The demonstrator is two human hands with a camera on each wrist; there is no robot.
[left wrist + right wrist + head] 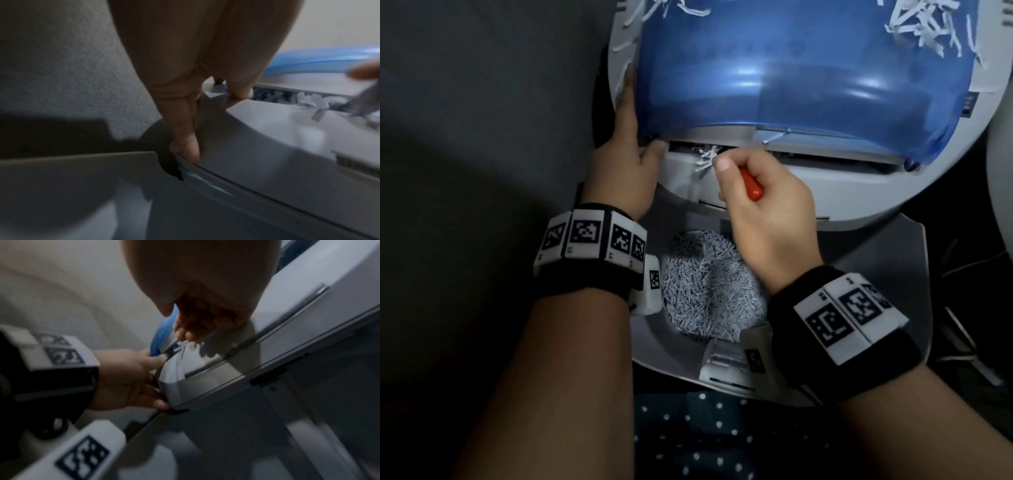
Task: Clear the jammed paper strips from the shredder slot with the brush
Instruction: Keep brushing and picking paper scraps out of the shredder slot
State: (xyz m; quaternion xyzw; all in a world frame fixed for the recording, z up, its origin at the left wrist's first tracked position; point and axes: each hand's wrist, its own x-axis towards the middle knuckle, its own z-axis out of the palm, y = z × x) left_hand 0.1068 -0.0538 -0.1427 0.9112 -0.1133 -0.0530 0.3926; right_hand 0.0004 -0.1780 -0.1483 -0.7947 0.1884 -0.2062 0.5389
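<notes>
The grey shredder head (859, 195) with its blue see-through cover (808, 68) lies tilted over the bin. My left hand (640, 137) grips its left edge, thumb (239, 91) on the lip at the slot's left end and fingers (144, 400) curled under the rim. My right hand (726, 171) grips the red-handled brush (752, 187), its working end at the slot (825, 156). A tuft of white paper strips (707, 159) sticks out of the slot right at my right fingertips. The bristles are hidden or blurred.
Below the head the grey bin (876, 274) holds a heap of shredded paper (705, 284). Loose strips (914, 24) lie on the blue cover's far side. Dark floor (465, 102) is on the left, cables (962, 260) on the right, dotted cloth (705, 438) at the bottom.
</notes>
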